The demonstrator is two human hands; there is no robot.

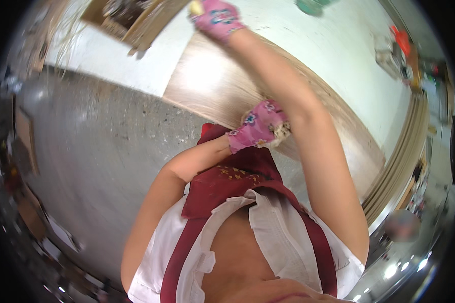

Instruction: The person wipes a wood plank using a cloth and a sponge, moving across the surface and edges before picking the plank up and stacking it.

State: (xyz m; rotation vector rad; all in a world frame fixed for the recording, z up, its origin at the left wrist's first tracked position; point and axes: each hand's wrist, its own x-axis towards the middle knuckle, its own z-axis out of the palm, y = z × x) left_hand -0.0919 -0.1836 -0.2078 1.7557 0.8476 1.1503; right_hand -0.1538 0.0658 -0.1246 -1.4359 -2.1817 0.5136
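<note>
Both my hands wear pink flowered gloves. My left hand is bent in close to my apron, at the near edge of a wood-grain board. Its fingers are curled, and cream, crumpled material shows beside them; whether that is a rag or the glove itself is unclear. My right arm stretches across the board, so my right hand is beyond its far left end, above the white tabletop. Motion blurs this hand. A pale yellow patch shows at its fingertips, too smeared to name.
An open cardboard box with dark contents sits at the far left of the tabletop. A green object lies at the far edge. Stacked long strips stand at right. Grey concrete floor spreads to the left.
</note>
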